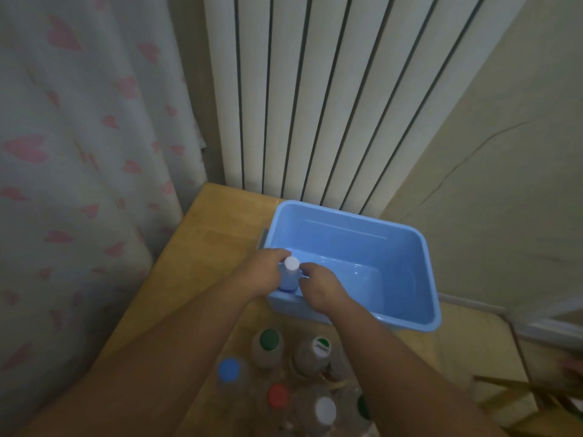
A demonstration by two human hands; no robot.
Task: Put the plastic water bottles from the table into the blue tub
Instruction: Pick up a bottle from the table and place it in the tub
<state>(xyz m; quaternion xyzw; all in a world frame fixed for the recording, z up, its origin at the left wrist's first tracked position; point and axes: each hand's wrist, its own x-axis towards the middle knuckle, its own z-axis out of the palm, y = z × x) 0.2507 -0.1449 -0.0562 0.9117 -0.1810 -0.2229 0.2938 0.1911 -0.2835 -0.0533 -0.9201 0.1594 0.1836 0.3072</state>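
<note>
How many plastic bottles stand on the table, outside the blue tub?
6, by cap: green-capped bottle and green-and-white-capped bottle nearest the blue tub; blue-capped bottle; red-capped bottle; white-capped bottle; dark-green-capped bottle partly behind the right forearm. The arms may hide more.

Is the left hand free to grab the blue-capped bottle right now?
Not yet: the left hand grips the white-capped bottle in the blue tub. Once it lets go, probably yes; the blue-capped bottle stands uncovered beside that forearm.

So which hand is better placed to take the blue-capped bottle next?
Probably the left hand: both hold the white-capped bottle, but the blue-capped bottle stands beside the left forearm; the right hand would cross other bottles.
</note>
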